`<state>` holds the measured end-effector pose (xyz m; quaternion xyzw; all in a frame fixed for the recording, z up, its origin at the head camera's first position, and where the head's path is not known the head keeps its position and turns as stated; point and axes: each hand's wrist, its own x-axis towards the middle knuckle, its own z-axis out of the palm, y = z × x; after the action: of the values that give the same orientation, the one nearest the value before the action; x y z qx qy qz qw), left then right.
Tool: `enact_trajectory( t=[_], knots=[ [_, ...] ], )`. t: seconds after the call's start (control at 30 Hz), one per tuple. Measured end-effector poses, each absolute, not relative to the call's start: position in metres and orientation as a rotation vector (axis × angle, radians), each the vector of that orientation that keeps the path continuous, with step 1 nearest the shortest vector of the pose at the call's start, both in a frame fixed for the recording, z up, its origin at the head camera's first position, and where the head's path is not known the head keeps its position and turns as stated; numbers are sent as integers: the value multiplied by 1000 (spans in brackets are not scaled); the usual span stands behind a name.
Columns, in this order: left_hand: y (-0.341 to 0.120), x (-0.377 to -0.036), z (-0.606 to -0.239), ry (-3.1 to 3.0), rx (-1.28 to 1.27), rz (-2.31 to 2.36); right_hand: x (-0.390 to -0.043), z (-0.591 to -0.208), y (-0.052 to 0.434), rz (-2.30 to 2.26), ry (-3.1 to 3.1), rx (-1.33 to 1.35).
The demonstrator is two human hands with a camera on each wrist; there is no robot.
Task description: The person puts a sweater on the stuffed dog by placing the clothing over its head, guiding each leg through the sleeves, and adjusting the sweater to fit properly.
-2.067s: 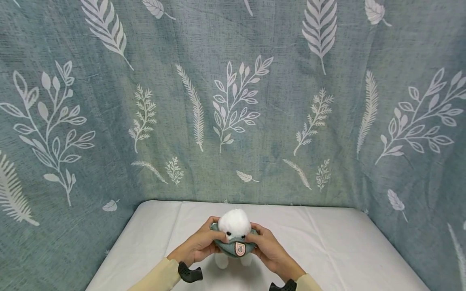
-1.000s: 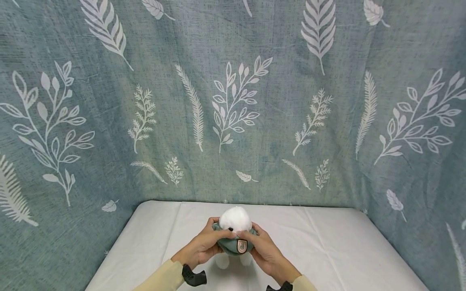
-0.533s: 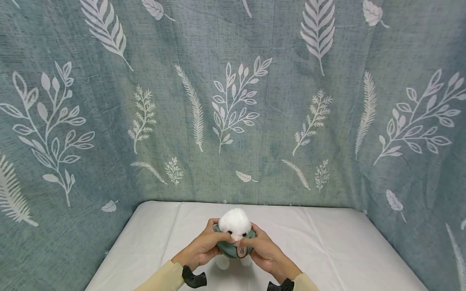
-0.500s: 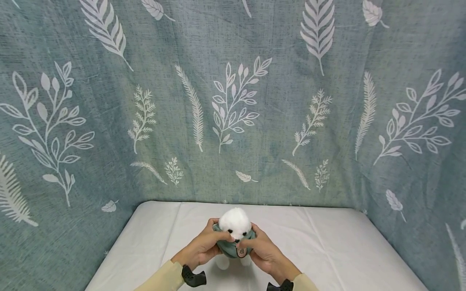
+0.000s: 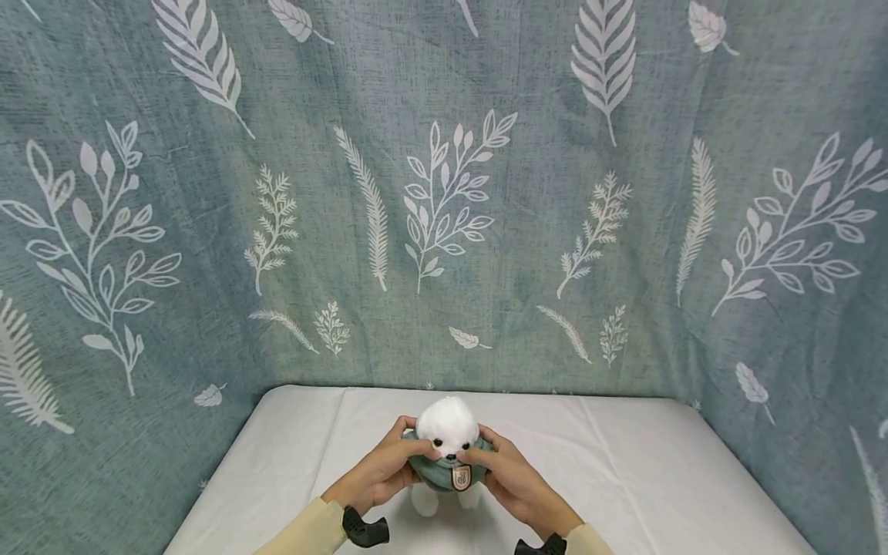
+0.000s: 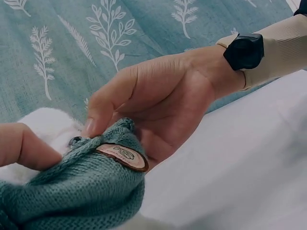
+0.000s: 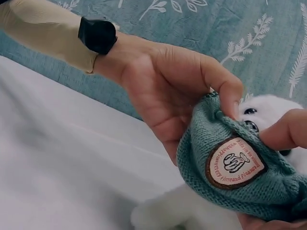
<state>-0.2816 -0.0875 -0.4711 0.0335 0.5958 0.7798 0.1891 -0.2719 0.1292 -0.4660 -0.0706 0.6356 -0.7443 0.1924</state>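
Note:
A white plush toy (image 5: 447,422) stands on the white table (image 5: 624,478), and a teal knitted piece (image 5: 435,472) with a round patch (image 5: 459,477) is wrapped around it below its eyes. My left hand (image 5: 409,453) pinches the knit rim on the toy's left side. My right hand (image 5: 482,458) pinches it on the other side. In the left wrist view, the right hand (image 6: 163,105) curls round the knit (image 6: 72,191) beside the patch (image 6: 122,155). In the right wrist view, the left hand (image 7: 182,86) grips the knit rim (image 7: 216,120) next to the toy's face (image 7: 271,112).
A grey-green curtain (image 5: 444,193) printed with white leaves closes in the table at the back and on both sides. The white cloth (image 5: 291,462) spreads to the left and right of the toy. Black wrist straps (image 5: 361,528) sit at both cuffs.
Both hands keep hold of the knit piece. Its rim rose over the toy's face a second ago and now sits back under the eyes. The toy stays in place.

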Motion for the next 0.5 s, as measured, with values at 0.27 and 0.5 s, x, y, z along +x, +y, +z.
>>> enact_trajectory(
  t=[0.27,0.5],
  knots=[
    [-88,-282,-477,1665,102,2225,-272,-471,130,-2150,1726,-219],
    [-90,-280,-480,1645,93,2241,-270,-474,130,-2150,1757,-198]
  ],
)
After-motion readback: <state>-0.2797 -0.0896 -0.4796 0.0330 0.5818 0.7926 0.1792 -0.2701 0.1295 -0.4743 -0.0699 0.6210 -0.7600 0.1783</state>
